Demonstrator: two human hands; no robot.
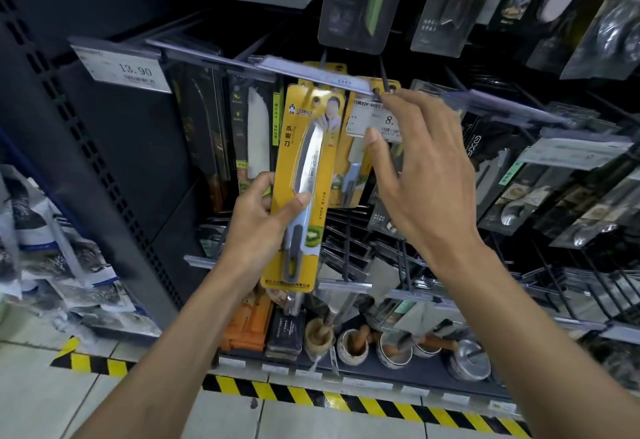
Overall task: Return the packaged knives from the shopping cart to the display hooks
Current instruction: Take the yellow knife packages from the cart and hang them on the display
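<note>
Dark display rack [114, 161] behind: left hand [258, 220] grips packaged knife [304, 148] (upright); right hand [426, 175], fingers spread, at hook [382, 71].

Store aisle. A dark display rack [131, 168] is standing along the aisle, its perforated upright [83, 148] slanting down to the floor. Pale floor tiles [34, 404] are showing below, with yellow-and-black hazard tape [346, 401] running along the rack's base. A price label [128, 71] reading 13.90 is hanging at upper left. Mortars with pestles [351, 347] are sitting on the bottom shelf [426, 371]. Printed bags [52, 265] are leaning at far left.
</note>
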